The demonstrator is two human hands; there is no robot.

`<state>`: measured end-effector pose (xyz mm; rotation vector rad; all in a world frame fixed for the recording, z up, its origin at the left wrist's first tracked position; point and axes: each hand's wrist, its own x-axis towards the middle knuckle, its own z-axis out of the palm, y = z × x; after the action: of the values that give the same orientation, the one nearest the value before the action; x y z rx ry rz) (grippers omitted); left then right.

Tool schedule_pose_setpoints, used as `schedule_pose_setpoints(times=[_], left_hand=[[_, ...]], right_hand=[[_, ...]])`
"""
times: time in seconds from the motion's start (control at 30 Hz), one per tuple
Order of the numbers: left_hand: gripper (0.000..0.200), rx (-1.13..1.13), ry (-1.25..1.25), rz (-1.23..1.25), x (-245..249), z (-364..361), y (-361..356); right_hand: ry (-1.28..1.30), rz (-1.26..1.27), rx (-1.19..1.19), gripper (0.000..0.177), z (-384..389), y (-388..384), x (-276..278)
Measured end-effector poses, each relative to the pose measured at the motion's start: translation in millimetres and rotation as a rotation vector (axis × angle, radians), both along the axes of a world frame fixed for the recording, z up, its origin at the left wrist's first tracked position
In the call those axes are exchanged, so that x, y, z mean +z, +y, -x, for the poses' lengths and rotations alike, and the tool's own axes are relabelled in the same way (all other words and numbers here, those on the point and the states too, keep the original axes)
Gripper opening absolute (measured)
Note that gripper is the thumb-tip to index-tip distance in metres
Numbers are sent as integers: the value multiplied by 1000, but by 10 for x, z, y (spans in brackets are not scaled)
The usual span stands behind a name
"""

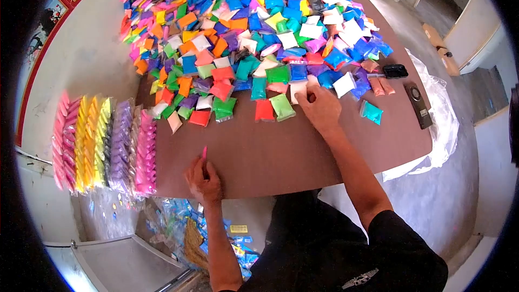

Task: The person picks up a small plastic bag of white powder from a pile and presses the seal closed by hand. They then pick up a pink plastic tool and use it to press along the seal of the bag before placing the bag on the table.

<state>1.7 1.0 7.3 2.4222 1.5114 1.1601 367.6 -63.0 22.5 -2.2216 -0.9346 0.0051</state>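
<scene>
Right hand (323, 109) in the head view reaches to the near border of the loose packets (259, 38), right of the middle of the tabletop (259, 157). Its fingertips are at a pale packet (297, 92), fingers bent and pointing down and inward; whether they already grip it or merely touch it, I cannot tell. A good pick-up here calls for a light pinch on one sealed edge, I judge, since the packets look soft and lie against one another; a deep grab could drag neighbours along or crease the film. The green packet (283, 106) just beside it leaves little room, so the fingertips are best kept narrow.

Left hand (204, 181) is closed at the near edge of the tabletop, left of the middle, with a slim pink piece (205, 152) upright between thumb and forefinger. It looks like a packet seen edge-on, though the fingers hide most of it. Holding it low, with its top free, seems sound; pressure should stay gentle so the filling does not bulge.

As for pose, the right arm stretches forward and slants inward from the shoulder, elbow only slightly bent. The left forearm rises nearly straight from below the near edge, wrist close to that edge, fingers curled. Overlapping rows of packets (102, 143) stand at the tabletop's left edge.
</scene>
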Motion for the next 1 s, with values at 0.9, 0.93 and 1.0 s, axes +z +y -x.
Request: schedule_pose_setpoints(times=[0.9, 0.93, 1.0], left_hand=[[32, 27, 104, -130, -44, 18, -19], [34, 1, 257, -288, 101, -50, -108], [36, -22, 417, -449, 145, -241, -223]], right_hand=[[349, -420, 406, 23, 528, -1503, -60], [397, -426, 388, 25, 568, -1537, -33], [450, -437, 374, 27, 605, -1553, -14]])
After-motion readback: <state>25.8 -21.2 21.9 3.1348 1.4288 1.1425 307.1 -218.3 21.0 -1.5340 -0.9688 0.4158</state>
